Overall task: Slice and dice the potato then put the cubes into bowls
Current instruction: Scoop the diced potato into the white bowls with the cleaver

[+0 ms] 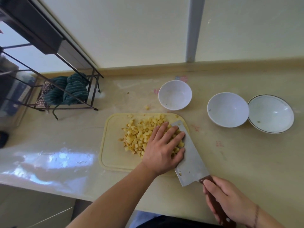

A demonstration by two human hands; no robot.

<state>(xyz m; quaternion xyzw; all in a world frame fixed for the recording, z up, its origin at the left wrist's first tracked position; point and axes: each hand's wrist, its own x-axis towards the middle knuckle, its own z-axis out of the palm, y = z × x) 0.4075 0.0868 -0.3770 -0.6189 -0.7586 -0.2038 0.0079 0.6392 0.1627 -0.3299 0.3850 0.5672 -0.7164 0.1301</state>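
A pale yellow counter [246, 162] fills most of the view, glossy at the left where it catches window light, with a cream wall behind it and a grey-blue upright strip [194, 30] running down to the counter's back edge. At the far left stands a dark metal rack [49, 68] whose bottom shelf holds a bundle of green striped cloth [70, 91]. A cream cutting board [111, 145] lies in the middle of the counter, and on it sits a spread heap of potato cubes [139, 134], yellow and roughly even. A cleaver [190, 158] lies slanted along the board's right side, its broad blade resting against the right edge of the heap. The left hand [162, 148] lies flat over the right part of the heap, fingers straight and spread, their tips touching the blade and covering some of the cubes. The right hand [230, 201] grips the cleaver's brown wooden handle near the front of the counter, fingers wrapped round it. Behind and to the right of the board stand three white bowls: a smaller bowl [175, 95] just beyond the board's far right corner, a middle bowl [227, 110] further right, and a rimmed bowl [271, 114] with a thin dark line at its edge, touching the middle one. One stray cube [147, 107] lies on the counter between the board and the smaller bowl.
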